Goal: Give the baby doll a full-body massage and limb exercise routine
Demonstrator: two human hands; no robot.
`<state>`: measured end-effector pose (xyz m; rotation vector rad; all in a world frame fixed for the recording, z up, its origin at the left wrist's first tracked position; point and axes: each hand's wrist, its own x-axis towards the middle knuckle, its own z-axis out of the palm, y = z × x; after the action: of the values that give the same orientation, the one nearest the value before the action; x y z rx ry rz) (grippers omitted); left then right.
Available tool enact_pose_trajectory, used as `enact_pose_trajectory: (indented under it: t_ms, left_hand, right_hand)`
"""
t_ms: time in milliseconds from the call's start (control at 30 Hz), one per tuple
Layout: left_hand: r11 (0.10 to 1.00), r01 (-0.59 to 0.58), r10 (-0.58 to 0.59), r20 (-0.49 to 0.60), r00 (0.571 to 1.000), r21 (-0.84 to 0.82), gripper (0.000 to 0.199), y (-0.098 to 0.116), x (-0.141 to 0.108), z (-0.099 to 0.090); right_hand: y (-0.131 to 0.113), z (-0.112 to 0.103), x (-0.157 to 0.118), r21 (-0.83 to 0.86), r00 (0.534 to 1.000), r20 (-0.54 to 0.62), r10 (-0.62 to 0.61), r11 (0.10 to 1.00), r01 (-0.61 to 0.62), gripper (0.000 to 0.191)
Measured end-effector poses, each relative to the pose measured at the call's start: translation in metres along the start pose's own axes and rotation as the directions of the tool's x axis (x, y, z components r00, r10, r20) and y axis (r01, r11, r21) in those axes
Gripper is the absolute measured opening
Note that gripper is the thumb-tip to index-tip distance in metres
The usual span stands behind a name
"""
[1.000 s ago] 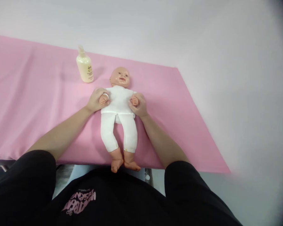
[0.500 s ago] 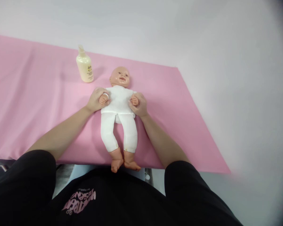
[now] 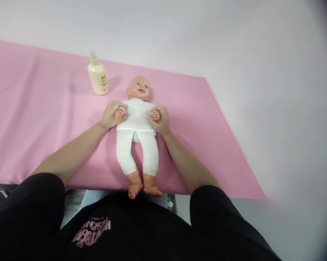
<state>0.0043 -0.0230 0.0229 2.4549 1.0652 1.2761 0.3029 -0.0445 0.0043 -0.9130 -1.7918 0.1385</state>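
Observation:
A baby doll [image 3: 137, 115] with a white cloth body and a bare plastic head lies on its back on the pink sheet [image 3: 207, 119]. Its head points away from me and its feet hang over the near edge. My left hand [image 3: 110, 113] is closed around the doll's arm on the left, with the doll's small fist showing beside my thumb. Around the other arm my right hand [image 3: 162, 119] is wrapped in the same way. Both doll arms are bent up beside its chest. Parts of my fingers are hidden behind the doll's arms.
A cream-coloured pump bottle [image 3: 98, 77] stands upright on the sheet, left of the doll's head. The sheet ends in a corner at the right. Behind it is a pale wall or floor; I cannot tell which.

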Motion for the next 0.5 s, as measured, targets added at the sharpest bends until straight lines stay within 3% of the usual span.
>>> enact_pose_trajectory:
  t_ms: [133,200,367,500]
  left_hand:
    - [0.994,0.085,-0.090,-0.077,0.993,-0.064,0.085,-0.014,0.000,0.010]
    - [0.985,0.129,-0.140,-0.102,0.985,-0.111,0.094,-0.020,0.001,0.013]
    - [0.964,0.174,-0.192,-0.072,0.979,-0.200,0.098,-0.029,0.004,0.017]
    - [0.970,0.190,-0.204,-0.080,0.976,-0.151,0.091,-0.033,0.001,0.015]
  right_hand:
    - [0.015,0.011,-0.003,-0.033,0.991,-0.083,0.102,0.994,-0.105,0.074]
    - [0.022,0.015,-0.003,-0.062,0.985,-0.086,0.147,0.986,-0.152,0.083]
    - [0.038,0.014,0.001,-0.223,0.971,-0.017,0.240,0.945,-0.238,0.084]
    - [0.054,0.014,-0.004,-0.296,0.953,0.045,0.300,0.915,-0.274,0.080]
